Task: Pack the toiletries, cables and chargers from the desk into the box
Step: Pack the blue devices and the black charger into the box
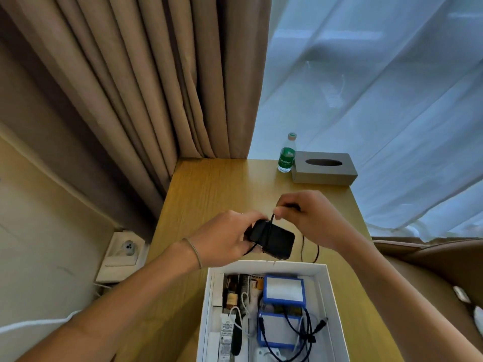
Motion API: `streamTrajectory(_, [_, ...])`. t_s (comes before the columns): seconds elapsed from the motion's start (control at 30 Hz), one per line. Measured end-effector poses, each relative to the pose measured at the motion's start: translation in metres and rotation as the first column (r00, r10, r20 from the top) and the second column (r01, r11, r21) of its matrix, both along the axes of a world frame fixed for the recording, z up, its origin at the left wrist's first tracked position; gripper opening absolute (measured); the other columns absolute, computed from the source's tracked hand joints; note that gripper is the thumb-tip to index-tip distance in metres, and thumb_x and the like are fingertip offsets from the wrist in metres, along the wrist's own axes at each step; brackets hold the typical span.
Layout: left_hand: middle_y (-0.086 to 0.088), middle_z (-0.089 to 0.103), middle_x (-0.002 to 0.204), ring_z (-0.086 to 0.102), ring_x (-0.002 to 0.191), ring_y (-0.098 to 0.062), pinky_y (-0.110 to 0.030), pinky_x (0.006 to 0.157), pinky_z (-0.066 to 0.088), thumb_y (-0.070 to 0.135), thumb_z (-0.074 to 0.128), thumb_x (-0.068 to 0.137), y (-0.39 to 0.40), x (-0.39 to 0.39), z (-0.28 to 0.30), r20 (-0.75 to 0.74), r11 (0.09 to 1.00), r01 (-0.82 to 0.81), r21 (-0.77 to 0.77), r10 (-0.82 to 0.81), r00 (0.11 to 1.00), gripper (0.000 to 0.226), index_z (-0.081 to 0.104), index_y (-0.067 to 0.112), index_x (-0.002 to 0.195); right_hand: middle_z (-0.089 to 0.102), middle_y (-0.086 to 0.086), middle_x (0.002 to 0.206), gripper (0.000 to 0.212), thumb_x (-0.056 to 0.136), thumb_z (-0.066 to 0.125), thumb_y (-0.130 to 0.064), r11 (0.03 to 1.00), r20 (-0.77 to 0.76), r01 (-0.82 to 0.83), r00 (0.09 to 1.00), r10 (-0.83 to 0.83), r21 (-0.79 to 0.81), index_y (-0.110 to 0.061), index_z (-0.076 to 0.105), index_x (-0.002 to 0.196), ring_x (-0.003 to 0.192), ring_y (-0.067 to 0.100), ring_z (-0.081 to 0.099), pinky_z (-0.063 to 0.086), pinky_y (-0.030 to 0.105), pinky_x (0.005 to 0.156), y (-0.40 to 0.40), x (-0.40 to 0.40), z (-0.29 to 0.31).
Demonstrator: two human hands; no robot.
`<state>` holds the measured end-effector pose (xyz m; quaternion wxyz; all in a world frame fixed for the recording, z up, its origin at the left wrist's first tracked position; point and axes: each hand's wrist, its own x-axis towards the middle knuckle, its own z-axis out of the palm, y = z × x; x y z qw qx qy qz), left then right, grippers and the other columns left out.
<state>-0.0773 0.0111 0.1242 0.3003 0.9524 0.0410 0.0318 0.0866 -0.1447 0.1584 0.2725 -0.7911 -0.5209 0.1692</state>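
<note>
**Black charger held over the desk, its cable being wound**

The charger [275,240] is a flat black brick with rounded corners and a dull, matte face. It is held in the air just above the wooden desk [209,189], beyond the far edge of the white box [333,296]. The left hand [224,239] grips its left end, fingers curled round it. A thin black cable [309,250] crosses the brick near that end, rises to the right hand [311,220], and a loose loop of it hangs down at the right, reaching toward the box rim. The right hand pinches the cable between thumb and fingertips just above the brick's top edge.

The box sits at the near edge of the desk, open, already holding things: two blue-edged packs [284,290] on the right with dark blue cables [303,327] lying over them, white cables and a white printed packet [226,335] on the left, and some brown items at the far left corner. The print on the packet is too small to read.

At the back of the desk a clear water bottle [287,154] stands upright with a green label and a pink cap; its white lettering is blurred and cannot be read for certain. Just beside it, on the right, lies a grey tissue box [324,169].
</note>
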Motion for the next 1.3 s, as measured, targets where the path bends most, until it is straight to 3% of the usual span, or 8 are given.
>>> streamTrajectory(0.23, [0.007,0.073,0.099,0.069,0.095,-0.012,-0.035,0.083,0.058,0.022,0.079,0.082,-0.005,-0.004,0.023,0.131,0.916,-0.084,-0.391,0.146,0.981,0.048,0.059,0.026,0.126,0.066,-0.005,0.065,0.019,0.102,0.051,-0.009,0.979,-0.762,0.187,0.644,-0.061,0.080,-0.009,0.068,0.093,0.062,0.008,0.059,0.050,0.021,0.062,-0.009,-0.023,-0.053])
streamTrajectory(0.37, [0.010,0.072,0.090,0.068,0.085,-0.007,-0.029,0.075,0.057,0.027,0.080,0.081,-0.004,-0.001,0.012,0.194,0.920,-0.277,-0.277,0.336,0.922,0.046,0.060,0.025,0.122,0.048,-0.006,0.057,0.034,0.108,0.043,-0.024,0.989,-0.662,0.139,0.737,-0.133,-0.045,-0.008,0.070,0.094,0.053,0.009,0.044,0.043,0.030,0.059,-0.004,-0.065,-0.067])
streamTrajectory(0.47, [0.002,0.072,0.095,0.068,0.083,-0.014,-0.032,0.069,0.058,0.024,0.077,0.084,0.002,-0.003,0.002,0.165,0.931,-0.364,-0.013,0.361,0.918,0.045,0.057,0.022,0.124,0.053,-0.009,0.063,0.035,0.108,0.040,-0.028,0.989,-0.361,0.007,0.931,-0.060,-0.145,-0.017,0.070,0.094,0.055,0.007,0.047,0.040,0.026,0.058,-0.007,-0.074,-0.051])
streamTrajectory(0.63, [-0.002,0.070,0.098,0.067,0.085,-0.020,-0.033,0.066,0.055,0.027,0.071,0.088,0.003,-0.013,-0.008,0.013,0.927,-0.207,0.311,0.214,0.977,0.045,0.048,0.027,0.127,0.065,-0.008,0.081,0.022,0.103,0.048,-0.020,0.980,-0.040,-0.031,0.999,0.024,-0.195,-0.025,0.066,0.092,0.065,0.004,0.058,0.049,0.020,0.062,-0.012,-0.050,-0.010])
streamTrajectory(0.8, [0.015,0.062,0.088,0.054,0.068,0.004,-0.009,0.055,0.033,0.026,0.073,0.086,-0.011,-0.020,-0.003,-0.078,0.981,-0.013,0.192,0.029,0.997,0.050,0.049,0.037,0.128,0.065,-0.011,0.075,0.021,0.099,0.059,-0.023,0.996,-0.097,-0.073,0.993,0.067,-0.060,-0.033,0.065,0.081,0.067,0.004,0.058,0.043,0.020,0.064,-0.003,-0.015,-0.003])
streamTrajectory(1.0, [0.006,0.074,0.096,0.071,0.089,-0.015,-0.035,0.080,0.059,0.031,0.076,0.080,-0.010,-0.024,0.012,0.001,0.925,-0.054,-0.376,0.058,0.998,0.050,0.058,0.034,0.127,0.064,0.004,0.073,0.020,0.098,0.060,-0.011,0.997,-0.585,0.023,0.810,0.027,0.078,-0.016,0.069,0.081,0.070,0.020,0.058,0.046,0.032,0.068,-0.009,-0.011,-0.046])
streamTrajectory(1.1, [0.005,0.077,0.095,0.073,0.091,-0.011,-0.035,0.084,0.059,0.029,0.080,0.077,-0.012,-0.025,0.008,0.035,0.845,-0.154,-0.512,0.200,0.979,0.052,0.061,0.032,0.125,0.063,-0.005,0.065,0.024,0.098,0.057,-0.005,0.995,-0.589,0.097,0.806,-0.056,0.037,-0.018,0.066,0.080,0.060,0.005,0.057,0.046,0.027,0.065,-0.012,-0.031,-0.068])
streamTrajectory(1.3, [0.010,0.073,0.081,0.068,0.075,-0.004,-0.023,0.064,0.055,0.032,0.081,0.079,-0.007,-0.019,-0.013,0.138,0.862,-0.443,-0.247,0.484,0.864,0.046,0.061,0.028,0.120,0.065,-0.004,0.072,0.028,0.107,0.045,-0.026,0.993,-0.327,-0.008,0.945,-0.032,-0.119,-0.017,0.072,0.108,0.057,0.014,0.054,0.047,0.033,0.061,-0.007,-0.072,-0.067])
